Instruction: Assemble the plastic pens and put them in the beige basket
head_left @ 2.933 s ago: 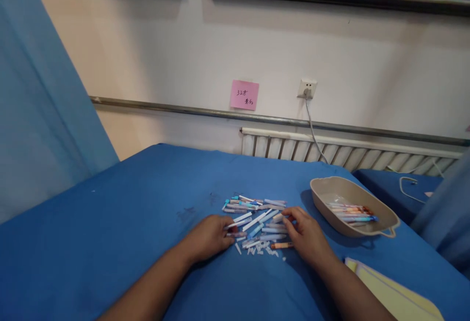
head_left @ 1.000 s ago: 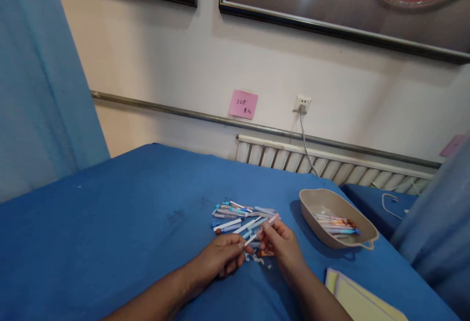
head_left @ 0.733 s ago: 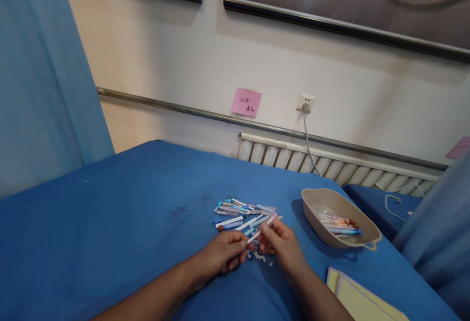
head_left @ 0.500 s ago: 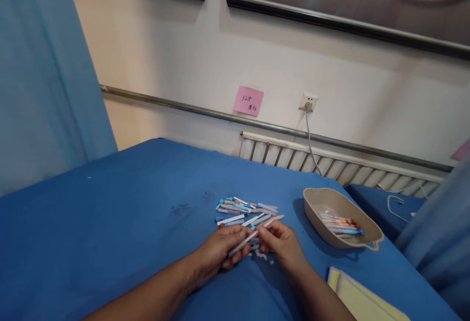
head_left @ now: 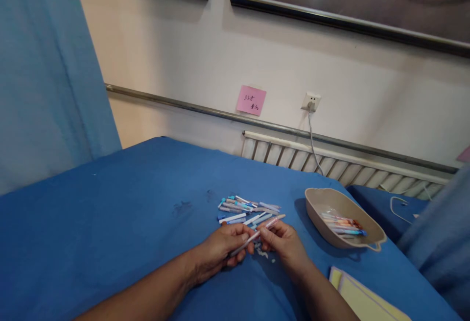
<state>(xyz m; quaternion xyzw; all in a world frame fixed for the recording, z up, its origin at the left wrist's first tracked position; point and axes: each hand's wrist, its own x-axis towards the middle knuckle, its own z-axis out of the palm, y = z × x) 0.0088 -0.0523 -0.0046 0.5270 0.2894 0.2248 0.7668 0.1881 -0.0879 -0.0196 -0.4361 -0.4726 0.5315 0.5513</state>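
A: Hands?

B: Both low centre of the frame. The left hand [head_left: 220, 250] curls its fingers round the lower end of a pale pen [head_left: 253, 236]. The right hand [head_left: 284, 242] pinches the upper end between thumb and fingertips. The pen slants up to the right, just above the blue table cover [head_left: 110, 223].

A: What's around them?

B: A heap of loose pens [head_left: 242, 208] lies just above the hands; can't tell if it touches them. Small white bits [head_left: 264, 253] lie on the cloth below the held pen. A beige oval dish [head_left: 323, 203] sits to the right, near the right hand but apart from it, with a few capped pens [head_left: 343, 224] in it. A yellow pad [head_left: 363, 301] lies at the lower right edge, close beside the right forearm.

A: Anything in the way?

B: Bare cloth runs between the right hand and the dish. The heap sits between the hands and the far table edge.

A: Room and edges?

B: Wide bare cloth to the left and upper left, up to a blue curtain [head_left: 44, 76] along the left edge. The far table edge runs below a radiator [head_left: 330, 164]. On the wall above are a pink sticky note [head_left: 251, 100] and a wall socket [head_left: 310, 101]. Right of the dish the table ends. Beyond it is a second blue surface with a loop of white cable [head_left: 398, 208].
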